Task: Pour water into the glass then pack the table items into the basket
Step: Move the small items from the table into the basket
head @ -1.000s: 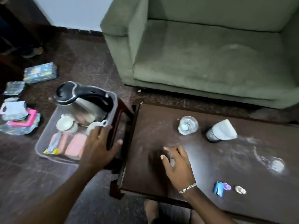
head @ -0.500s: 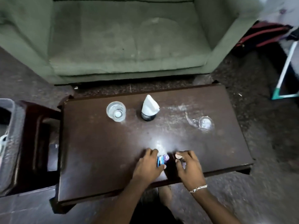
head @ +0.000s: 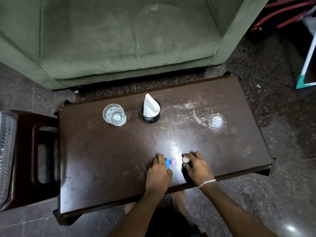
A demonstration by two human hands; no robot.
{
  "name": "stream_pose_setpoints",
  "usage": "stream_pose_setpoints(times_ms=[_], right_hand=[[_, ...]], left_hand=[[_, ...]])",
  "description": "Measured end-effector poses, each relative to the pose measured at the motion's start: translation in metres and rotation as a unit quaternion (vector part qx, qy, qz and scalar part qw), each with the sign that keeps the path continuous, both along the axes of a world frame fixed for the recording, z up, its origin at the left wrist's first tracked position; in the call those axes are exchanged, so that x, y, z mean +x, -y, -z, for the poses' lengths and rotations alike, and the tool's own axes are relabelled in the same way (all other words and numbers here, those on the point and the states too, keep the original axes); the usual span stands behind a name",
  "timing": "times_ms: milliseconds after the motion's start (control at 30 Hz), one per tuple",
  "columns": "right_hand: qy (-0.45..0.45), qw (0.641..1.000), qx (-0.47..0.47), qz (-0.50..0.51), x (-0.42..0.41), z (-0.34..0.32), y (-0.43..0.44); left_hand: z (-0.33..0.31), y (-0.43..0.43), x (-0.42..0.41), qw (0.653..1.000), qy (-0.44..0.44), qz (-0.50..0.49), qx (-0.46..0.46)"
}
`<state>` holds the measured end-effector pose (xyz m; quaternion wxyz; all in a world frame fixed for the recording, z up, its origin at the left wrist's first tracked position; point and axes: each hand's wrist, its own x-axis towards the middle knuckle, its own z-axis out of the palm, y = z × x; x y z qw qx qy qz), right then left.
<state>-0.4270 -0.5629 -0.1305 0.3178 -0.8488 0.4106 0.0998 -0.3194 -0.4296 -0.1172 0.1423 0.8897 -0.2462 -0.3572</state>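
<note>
A dark wooden table [head: 106, 159] fills the middle of the head view. Near its front edge my left hand [head: 159, 173] closes its fingers around a small blue item [head: 167, 163]; a small purple round piece [head: 173, 162] lies just right of it. My right hand [head: 197, 166] pinches a small pale round item [head: 185, 159] between thumb and fingers. At the back of the table stand a glass of water [head: 114, 114] and a black mesh cup holding a white napkin [head: 150, 110]. The basket [head: 6, 151] shows only as a grey edge at far left.
A clear glass lid or dish [head: 215, 121] lies at the table's back right. A dark wooden stool [head: 29, 151] stands left of the table under the basket. A green armchair [head: 128, 35] sits behind. A bag [head: 282, 16] and a board rest on the floor at right.
My view swung right from the basket to the table. My left hand left the basket and came to the blue item; my right hand moved right onto the pale round item.
</note>
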Motion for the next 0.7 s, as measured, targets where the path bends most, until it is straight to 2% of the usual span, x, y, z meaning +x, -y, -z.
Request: stream_pose_setpoints(times_ms=[267,400,567,700], right_hand=[[0.066,0.994,-0.019,0.084,0.025,-0.024,0.002],[0.124,0.984,0.055,0.114,0.070,-0.052,-0.022],[0.162,0.976,0.141,0.047,0.157,-0.088,-0.088],[0.180,0.968,0.164,-0.057,0.228,-0.122,-0.157]], left_hand=[[-0.014,-0.044,0.043,0.992,0.004,-0.070,-0.107],[-0.032,-0.083,0.076,0.985,0.029,-0.102,-0.136],[-0.071,-0.147,0.126,0.975,0.083,-0.155,-0.137],[-0.108,-0.217,0.172,0.957,0.147,-0.206,-0.141]])
